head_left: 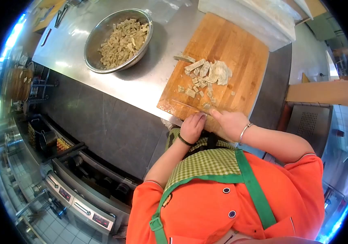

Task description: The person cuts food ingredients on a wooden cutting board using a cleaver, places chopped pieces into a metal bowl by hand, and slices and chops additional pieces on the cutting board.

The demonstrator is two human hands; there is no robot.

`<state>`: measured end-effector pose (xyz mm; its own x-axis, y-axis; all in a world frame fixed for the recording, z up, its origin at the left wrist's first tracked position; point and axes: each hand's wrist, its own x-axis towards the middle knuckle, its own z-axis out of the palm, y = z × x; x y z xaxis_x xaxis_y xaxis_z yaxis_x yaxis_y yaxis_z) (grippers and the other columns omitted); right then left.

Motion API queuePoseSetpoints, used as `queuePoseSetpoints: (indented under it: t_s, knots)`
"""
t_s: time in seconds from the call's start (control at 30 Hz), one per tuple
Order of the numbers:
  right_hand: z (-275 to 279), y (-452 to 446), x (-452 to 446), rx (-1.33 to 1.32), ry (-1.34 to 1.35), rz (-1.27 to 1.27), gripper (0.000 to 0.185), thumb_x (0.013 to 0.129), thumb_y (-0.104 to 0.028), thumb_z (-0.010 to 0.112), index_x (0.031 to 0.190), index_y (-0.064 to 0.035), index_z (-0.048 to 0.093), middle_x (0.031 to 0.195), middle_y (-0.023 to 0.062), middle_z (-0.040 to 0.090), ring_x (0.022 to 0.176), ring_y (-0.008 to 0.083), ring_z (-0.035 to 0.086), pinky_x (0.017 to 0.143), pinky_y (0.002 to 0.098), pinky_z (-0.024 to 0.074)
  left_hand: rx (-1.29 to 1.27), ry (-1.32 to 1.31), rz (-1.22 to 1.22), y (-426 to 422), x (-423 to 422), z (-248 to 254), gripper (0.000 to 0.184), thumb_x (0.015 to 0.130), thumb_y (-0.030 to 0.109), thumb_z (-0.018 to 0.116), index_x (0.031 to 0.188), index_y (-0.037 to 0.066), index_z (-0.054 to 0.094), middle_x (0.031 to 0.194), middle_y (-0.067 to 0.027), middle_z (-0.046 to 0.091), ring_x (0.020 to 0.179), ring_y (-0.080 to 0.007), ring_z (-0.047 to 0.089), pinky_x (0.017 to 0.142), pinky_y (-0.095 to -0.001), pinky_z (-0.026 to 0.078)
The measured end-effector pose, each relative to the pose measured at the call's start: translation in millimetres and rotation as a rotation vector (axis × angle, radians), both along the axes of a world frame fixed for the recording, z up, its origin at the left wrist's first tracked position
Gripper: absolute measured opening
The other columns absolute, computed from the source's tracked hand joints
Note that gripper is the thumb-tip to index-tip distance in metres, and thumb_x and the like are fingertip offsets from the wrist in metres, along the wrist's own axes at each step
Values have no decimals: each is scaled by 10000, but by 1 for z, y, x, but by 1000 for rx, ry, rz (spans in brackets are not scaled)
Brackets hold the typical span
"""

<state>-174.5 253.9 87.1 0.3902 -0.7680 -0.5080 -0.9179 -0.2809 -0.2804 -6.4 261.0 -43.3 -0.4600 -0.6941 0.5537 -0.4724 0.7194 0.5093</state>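
A wooden cutting board [239, 46] lies on the steel table, with its near edge at my body. My right hand [232, 124] is closed around what looks like a knife [187, 105]; its thin blade lies low over the board, pointing left, and the handle is hidden. My left hand [193, 128] is beside it at the near edge, fingers curled together; whatever they pinch is hidden. Farther up the board are small pale cut pieces [194, 83], a wide flat pale slab [219, 73] and a longer strip [184, 58]. I cannot tell what food this is.
A steel bowl [90, 51] heaped with similar chopped pieces [123, 42] stands on the steel table [70, 51], left of the board. A white block-like container [251, 22] borders the board's far side. Fryer-like equipment [80, 203] is at lower left. Tongs [61, 15] lie at the far left.
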Motion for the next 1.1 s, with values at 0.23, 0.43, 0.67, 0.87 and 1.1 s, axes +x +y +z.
queuePoseSetpoints:
  t_s: [0.23,0.43,0.67,0.87,1.1]
  knots:
    - [-33,-8,13,-62,-86,-46,395,799,-114,493,1179,-126,390,847,176,602,739,351,615,612,438,493,-15,-27,-8,2,1,-2,220,716,52,569,927,-11,579,971,-120,572,793,-259,568,641,-325,478]
    - [-25,-3,-26,-320,-325,-267,353,839,-144,502,1167,-92,384,845,191,600,757,382,590,640,474,466,-24,-91,118,-43,21,25,267,700,54,574,965,33,589,1001,-109,572,822,-274,555,704,-357,471]
    - [-9,35,-80,96,-218,-215,336,844,-163,512,1143,-77,384,753,205,586,711,401,566,617,474,441,-30,-309,56,-89,34,41,188,669,32,576,851,74,598,910,-63,591,900,-269,528,815,-368,432]
    - [-13,25,-77,109,-153,-193,295,838,-145,511,1100,-71,398,784,212,590,748,401,567,635,464,448,31,-267,-31,-87,33,39,211,668,32,580,871,76,613,923,-58,594,883,-258,540,781,-372,446]
    - [-33,-8,-80,-107,-259,-327,292,832,-123,516,1100,-84,408,803,219,590,752,412,564,640,468,448,82,-346,-72,-67,14,26,161,688,44,590,848,61,584,886,-80,582,839,-269,550,714,-370,450]
